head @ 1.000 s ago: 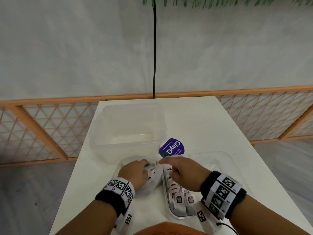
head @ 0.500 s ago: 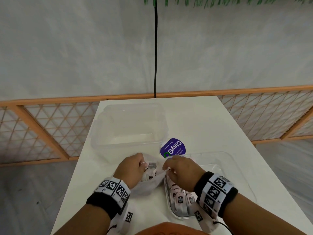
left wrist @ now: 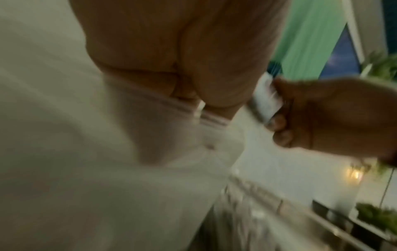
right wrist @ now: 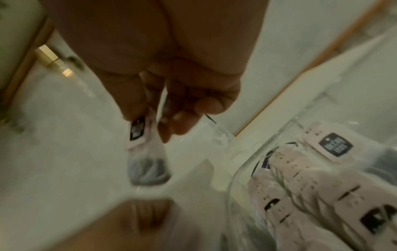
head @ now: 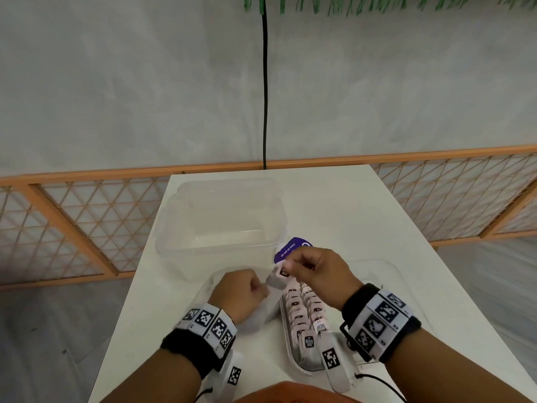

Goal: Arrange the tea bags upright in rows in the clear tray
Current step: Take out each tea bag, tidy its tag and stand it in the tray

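while your right hand (head: 319, 271) pinches one tea bag (right wrist: 146, 152) by its tag, bag hangs above table (head: 334, 205), just left of clear tray (head: 386, 269). left hand (head: 241, 295): fingers curled, gripping rim of white plastic bag (left wrist: 86, 152). tray: 2 rows of upright tea bags (head: 305, 315) at its left side. rest: lg clear tub (head: 220, 216) w/ purple label (head: 290, 248) beside it.

Pale pink tea bags (head: 302, 312) with black square logos, packed in a clear tray (head: 290, 356). White table (head: 334, 216). Purple label (head: 290, 248) with white lettering at 12 o'clock from the tray. Black wristbands (head: 380, 327) patterned with black-and-white square markers. Orange lattice fence (head: 87, 222); grey wall (head: 145, 82); black cable (head: 264, 82).
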The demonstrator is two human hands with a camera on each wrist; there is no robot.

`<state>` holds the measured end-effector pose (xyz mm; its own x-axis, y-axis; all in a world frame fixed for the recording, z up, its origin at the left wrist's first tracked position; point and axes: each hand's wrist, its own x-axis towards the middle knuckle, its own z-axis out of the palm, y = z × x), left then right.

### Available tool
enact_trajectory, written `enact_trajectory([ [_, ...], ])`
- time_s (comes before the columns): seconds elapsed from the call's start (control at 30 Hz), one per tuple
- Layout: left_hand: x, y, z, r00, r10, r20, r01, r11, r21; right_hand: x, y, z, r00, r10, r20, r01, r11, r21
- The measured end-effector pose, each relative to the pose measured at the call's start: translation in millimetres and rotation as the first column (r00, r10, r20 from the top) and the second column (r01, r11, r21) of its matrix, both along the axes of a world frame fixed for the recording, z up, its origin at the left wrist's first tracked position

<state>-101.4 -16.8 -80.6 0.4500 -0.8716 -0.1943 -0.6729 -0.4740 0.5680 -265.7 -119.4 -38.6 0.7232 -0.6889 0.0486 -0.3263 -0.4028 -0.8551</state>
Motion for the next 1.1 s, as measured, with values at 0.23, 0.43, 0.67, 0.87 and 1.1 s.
enact_trajectory([
  [0.23, -5, -4, -26, 1.000, 0.014, 0.014, -0.015, 0.998, 0.055, -25, -15, 14, 0.998, -0.043, -0.042, 0.044, 0.998, 0.035],
  [0.43, 2, 4, 6, 0.998, 0.062, -0.002, -0.061, 0.976, -0.210, -30, -13, 21, 0.997, -0.056, -0.060, 0.054, 0.998, -0.040],
  [0.67, 7, 20, 72, 0.920, -0.027, -0.392, -0.122, 0.929, -0.350, -18, 6, 40, 0.982, 0.187, 0.023, -0.188, 0.962, 0.196],
  [0.87, -9, 25, 89, 0.921, -0.167, -0.353, 0.013, 0.917, -0.399, -5, 14, 40, 0.991, 0.115, 0.074, -0.121, 0.989, 0.085],
  [1.1, -17, 25, 90, 0.927, -0.248, -0.282, 0.116, 0.903, -0.413, -4, 15, 34, 0.997, -0.021, 0.071, 0.019, 0.999, 0.027],
])
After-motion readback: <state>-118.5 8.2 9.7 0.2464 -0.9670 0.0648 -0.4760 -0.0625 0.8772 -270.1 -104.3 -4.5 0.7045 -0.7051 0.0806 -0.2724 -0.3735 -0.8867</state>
